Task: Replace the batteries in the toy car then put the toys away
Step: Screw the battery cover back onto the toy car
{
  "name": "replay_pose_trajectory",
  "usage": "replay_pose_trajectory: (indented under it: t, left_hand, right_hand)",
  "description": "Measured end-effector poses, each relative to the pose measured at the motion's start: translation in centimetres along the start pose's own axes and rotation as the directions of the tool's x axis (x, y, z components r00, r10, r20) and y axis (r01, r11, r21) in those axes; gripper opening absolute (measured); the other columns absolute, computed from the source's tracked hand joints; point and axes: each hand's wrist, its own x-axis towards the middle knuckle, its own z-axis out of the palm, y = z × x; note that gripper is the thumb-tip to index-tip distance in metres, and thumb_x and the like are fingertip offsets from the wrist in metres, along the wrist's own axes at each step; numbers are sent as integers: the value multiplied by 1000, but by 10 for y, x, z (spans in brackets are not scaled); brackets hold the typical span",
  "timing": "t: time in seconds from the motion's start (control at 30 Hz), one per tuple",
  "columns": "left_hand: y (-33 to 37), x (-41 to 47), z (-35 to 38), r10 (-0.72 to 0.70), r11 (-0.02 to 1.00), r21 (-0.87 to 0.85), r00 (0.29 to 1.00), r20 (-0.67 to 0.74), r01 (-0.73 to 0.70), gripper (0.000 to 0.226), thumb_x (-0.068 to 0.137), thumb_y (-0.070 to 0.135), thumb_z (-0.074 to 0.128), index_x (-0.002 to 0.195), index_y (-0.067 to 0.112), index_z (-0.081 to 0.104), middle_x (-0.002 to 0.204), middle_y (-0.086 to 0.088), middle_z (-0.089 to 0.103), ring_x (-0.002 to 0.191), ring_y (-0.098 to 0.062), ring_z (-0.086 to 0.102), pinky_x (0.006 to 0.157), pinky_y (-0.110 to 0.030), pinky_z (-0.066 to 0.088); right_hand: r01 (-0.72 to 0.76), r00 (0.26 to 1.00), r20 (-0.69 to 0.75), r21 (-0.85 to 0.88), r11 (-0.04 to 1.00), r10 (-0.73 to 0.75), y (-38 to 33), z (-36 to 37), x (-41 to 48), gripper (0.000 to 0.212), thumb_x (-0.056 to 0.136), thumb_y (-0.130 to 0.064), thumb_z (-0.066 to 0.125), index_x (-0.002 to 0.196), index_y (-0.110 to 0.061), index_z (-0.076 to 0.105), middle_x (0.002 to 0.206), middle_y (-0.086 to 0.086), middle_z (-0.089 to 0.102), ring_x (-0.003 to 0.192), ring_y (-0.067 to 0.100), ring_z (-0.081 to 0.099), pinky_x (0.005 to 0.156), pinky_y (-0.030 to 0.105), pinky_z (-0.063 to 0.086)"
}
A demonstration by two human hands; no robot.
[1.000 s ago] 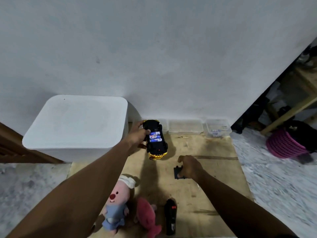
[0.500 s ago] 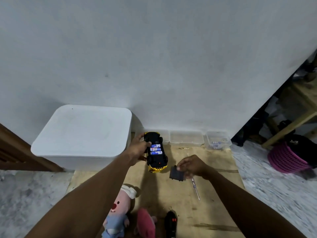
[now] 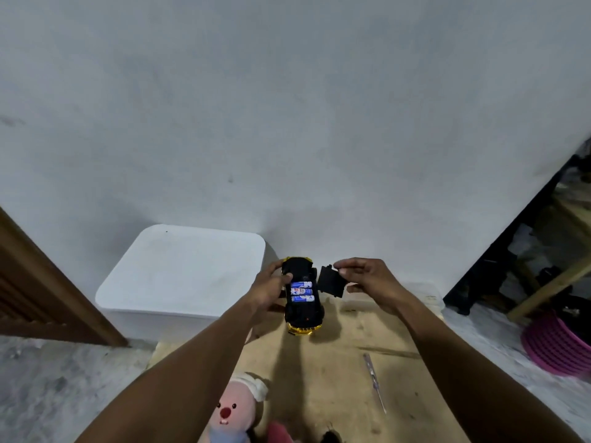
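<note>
My left hand (image 3: pixel 268 287) grips a black and yellow toy car (image 3: pixel 302 310), held upside down above the wooden board. Its battery bay is uncovered and three blue batteries (image 3: pixel 301 291) lie side by side in it. My right hand (image 3: pixel 367 280) pinches the black battery cover (image 3: pixel 332 282) just to the right of the car, almost touching its side. A thin screwdriver (image 3: pixel 374 382) lies on the board (image 3: pixel 339 372) below my right forearm.
A white lidded bin (image 3: pixel 182 273) stands against the wall at left. A pink plush with a white hat (image 3: pixel 235 410) and a second pink plush (image 3: pixel 279 434) lie at the bottom edge. A pink basket (image 3: pixel 556 346) and wooden furniture (image 3: pixel 550 282) are at right.
My right hand picked the battery cover off the board and raised it up beside the car. My left hand lifted the car higher. The view tilted up toward the wall.
</note>
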Motion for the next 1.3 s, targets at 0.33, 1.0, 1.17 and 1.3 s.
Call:
replay_pose_trajectory:
  t: [0.33,1.0,1.17,1.3]
  left_hand:
    - [16,-2,2,45,998,-39,997,60,-42,39,97,8,50,124,35,60,100,-8,71,84,-26,68,59,-36,57]
    - [15,-3,-4,44,991,-130,996,77,-34,41,93,5,50,118,34,62,100,-8,68,83,-27,66,59,-36,55]
    - [13,-6,-4,46,993,-110,995,83,-37,43,91,6,51,119,36,62,103,-8,69,87,-27,66,64,-37,55]
    - [12,-9,-3,47,994,-103,994,97,-37,43,92,6,50,120,36,62,103,-7,70,88,-26,67,65,-37,56]
  right_hand:
    - [234,972,98,-300,925,-214,-21,39,15,16,90,-6,67,99,-15,77,96,14,74,75,6,55,77,17,46]
    - [223,934,-167,-421,879,-317,-4,67,9,28,80,-11,79,106,-19,75,87,-7,70,77,1,61,70,6,43]
    - [216,906,-272,-360,908,-324,0,72,3,23,75,-13,83,95,-22,76,91,-10,69,81,11,65,72,28,55]
    - [212,903,-300,-308,927,-306,3,72,-3,14,77,-16,82,86,-24,74,96,-5,66,84,12,62,75,24,51]
